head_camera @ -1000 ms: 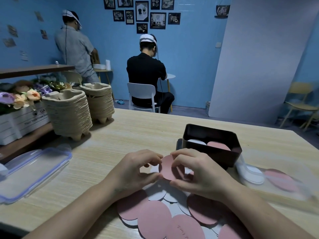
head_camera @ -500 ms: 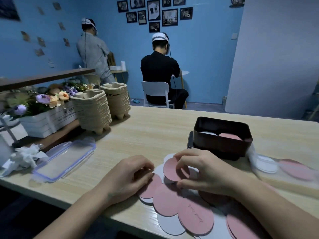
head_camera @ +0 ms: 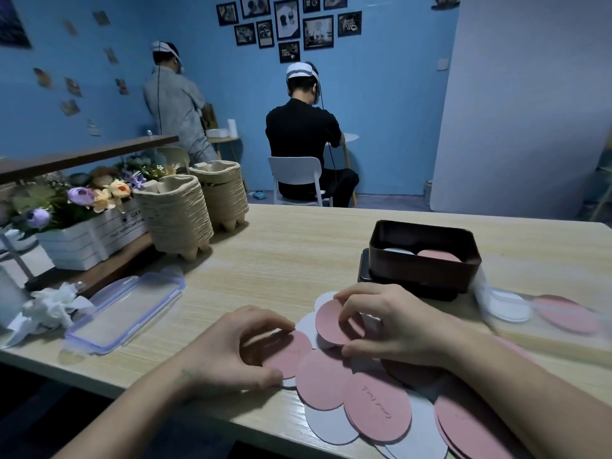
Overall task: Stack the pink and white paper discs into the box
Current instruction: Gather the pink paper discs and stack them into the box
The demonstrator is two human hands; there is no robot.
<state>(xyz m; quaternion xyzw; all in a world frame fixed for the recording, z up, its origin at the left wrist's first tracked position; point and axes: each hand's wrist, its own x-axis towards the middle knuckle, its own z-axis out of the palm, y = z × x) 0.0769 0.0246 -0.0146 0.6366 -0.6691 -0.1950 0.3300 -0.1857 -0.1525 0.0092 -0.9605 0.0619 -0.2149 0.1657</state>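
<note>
L hand palm-down, low over light wooden table, fingers curled; tips & thumb grip flat pink round paper disc by its rim. R hand arched higher, index & thumb pinching tilted pink paper disc. Fanned pile of pink & white paper discs lies under & betw both hands, at table's near edge. Dark brown rectangular box sits just beyond R hand, not touching it; inside: white disc beside pink disc in box.

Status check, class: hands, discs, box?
Right hand pinches a pink disc. Left hand grips another pink disc. Box holds discs already. Nothing in the way.
</note>
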